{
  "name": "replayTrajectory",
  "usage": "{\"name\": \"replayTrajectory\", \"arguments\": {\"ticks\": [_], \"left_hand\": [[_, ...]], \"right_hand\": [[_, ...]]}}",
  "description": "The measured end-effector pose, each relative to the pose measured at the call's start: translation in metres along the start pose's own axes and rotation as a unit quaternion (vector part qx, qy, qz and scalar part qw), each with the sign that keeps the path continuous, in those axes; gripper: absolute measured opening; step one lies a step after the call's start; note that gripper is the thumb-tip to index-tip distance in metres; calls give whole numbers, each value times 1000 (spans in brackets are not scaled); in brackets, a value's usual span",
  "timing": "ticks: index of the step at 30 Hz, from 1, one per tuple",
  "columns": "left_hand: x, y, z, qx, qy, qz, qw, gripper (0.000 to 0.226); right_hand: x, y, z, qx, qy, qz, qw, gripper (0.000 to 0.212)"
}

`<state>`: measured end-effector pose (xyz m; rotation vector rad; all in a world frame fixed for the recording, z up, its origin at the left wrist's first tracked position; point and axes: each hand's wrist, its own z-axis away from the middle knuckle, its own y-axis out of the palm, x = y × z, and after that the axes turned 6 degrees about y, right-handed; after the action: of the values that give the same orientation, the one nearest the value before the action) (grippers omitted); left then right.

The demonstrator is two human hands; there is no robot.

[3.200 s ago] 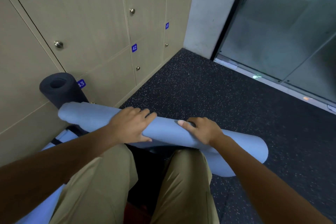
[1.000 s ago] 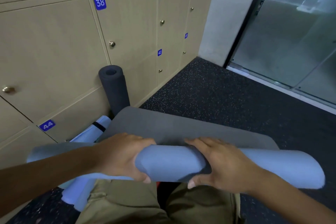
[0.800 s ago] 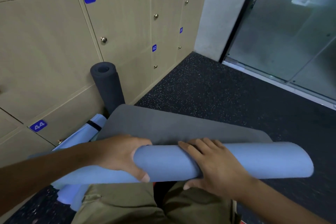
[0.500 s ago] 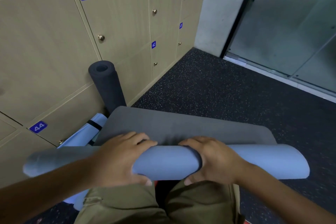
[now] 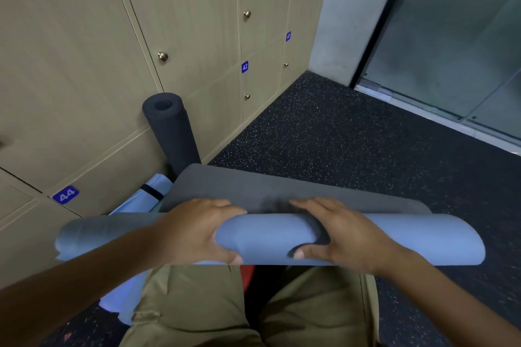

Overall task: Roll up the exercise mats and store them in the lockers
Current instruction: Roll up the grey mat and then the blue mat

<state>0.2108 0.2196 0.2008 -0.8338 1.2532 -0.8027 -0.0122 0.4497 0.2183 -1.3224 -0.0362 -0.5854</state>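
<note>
Both hands grip the blue roll [image 5: 270,236] from above, fingers curled over its far side and thumbs tucked under the near side: the left hand [image 5: 197,231] just left of the middle, the right hand [image 5: 338,234] just right of it, a short bare stretch of roll between them. The roll lies across the person's lap, above the knees, its long axis running left to right across the view, with the right end sticking out well past the right hand and the left end partly hidden behind the left forearm. Beyond the fingers the unrolled flap [image 5: 282,186] (grey side up) spreads away toward the floor [image 5: 352,149], so the rest of the mat lies straight ahead of the grip, square to the axis. Neither hand is nearer to it; judging by that, the next turn should be an even forward roll with both wrists, or the ends will telescope.

Against the frame half a second back, the hands sit in much the same places, though the right fingers now lie flatter over the top. About three seconds back, no grey flap showed.

Nearby, a dark roll [image 5: 169,127] stands against the lockers [image 5: 84,65], all of whose doors in view are closed, and a pale strapped roll [image 5: 149,191] lies below it.
</note>
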Motion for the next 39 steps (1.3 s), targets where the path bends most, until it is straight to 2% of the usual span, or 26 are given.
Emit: {"name": "replayTrajectory", "arguments": {"ticks": [5, 7, 10, 12, 14, 17, 19, 23, 26, 28, 30, 33, 37, 39], "left_hand": [[9, -22, -25, 93, -49, 137, 985, 60], [12, -25, -32, 113, -54, 148, 981, 55], [19, -25, -35, 116, -69, 117, 984, 60], [22, -23, -34, 80, -62, 76, 992, 71], [20, -19, -32, 12, -38, 65, 997, 76], [10, -8, -27, -111, 25, 20, 993, 60], [0, 1, -25, -165, 53, -22, 985, 53], [-8, 20, -27, -178, 42, -115, 976, 78], [-3, 27, -35, -171, 30, -161, 972, 97], [2, 27, -43, -158, 18, -178, 971, 104], [9, 26, -51, -152, 6, -167, 974, 103], [15, 20, -60, -136, 4, -114, 984, 98], [24, 1, -71, -61, -45, -10, 997, 95], [32, -8, -80, -33, -43, 15, 998, 84]], "right_hand": [[-12, 17, 11, -105, 39, 69, 991, 81], [-17, 26, 9, -151, 42, 75, 985, 75], [-21, 27, 1, -163, 38, 78, 983, 69], [-24, 21, -7, -151, 37, 80, 985, 70], [-26, 13, -15, -118, 43, 68, 990, 73], [-30, 3, -29, -77, 55, 44, 995, 72], [-35, -3, -40, -53, 65, 31, 996, 74], [-41, -16, -60, 16, 80, 2, 997, 73], [-43, -23, -71, 55, 98, -33, 993, 62], [-47, -23, -77, 55, 104, -58, 991, 55], [-53, -19, -83, 5, 108, -97, 989, 48], [-61, -14, -87, -94, 105, -109, 984, 52], [-63, -6, -77, -189, 87, 6, 978, 57], [-64, 1, -70, -243, 81, 67, 964, 58]]}}
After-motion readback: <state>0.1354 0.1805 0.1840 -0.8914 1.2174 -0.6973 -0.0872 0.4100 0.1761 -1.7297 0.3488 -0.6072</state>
